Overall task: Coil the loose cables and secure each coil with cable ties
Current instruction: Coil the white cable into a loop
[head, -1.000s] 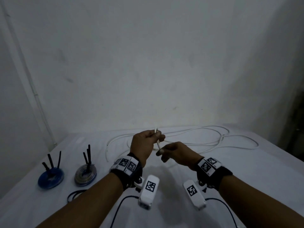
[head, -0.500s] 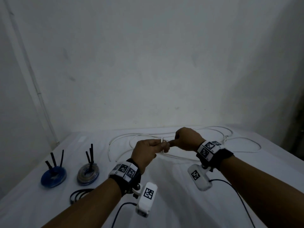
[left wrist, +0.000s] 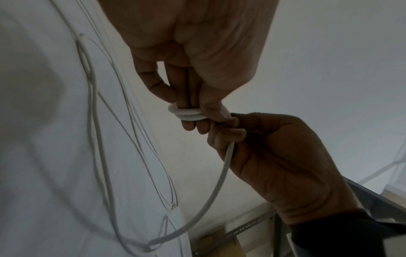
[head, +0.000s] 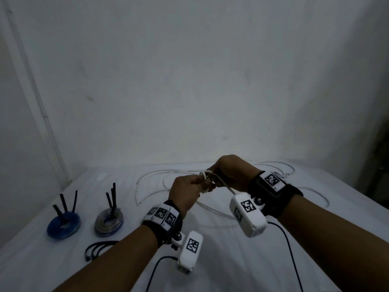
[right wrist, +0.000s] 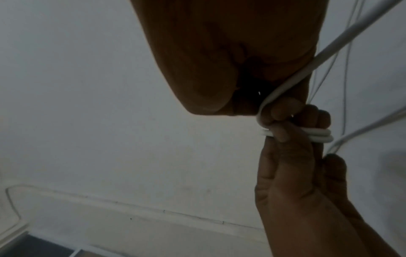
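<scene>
Surface: white desk (head: 242,260), bare wall behind.
Cable: white cable (left wrist: 216,189), light, springy; slack trails toward 12 o'clock.
Left hand (head: 185,193): fingers wrapped by two turns, thumb pinching.
Right hand (head: 231,173): curled, pinching the feed; grip near the coil.

Plain white wall (head: 189,81), faintly scuffed and stained, dimly lit. Thin conduit (head: 45,123) runs down the left corner. Table (head: 242,260) covered in white cloth. Dark metal shelving (head: 379,165) at right edge.
</scene>
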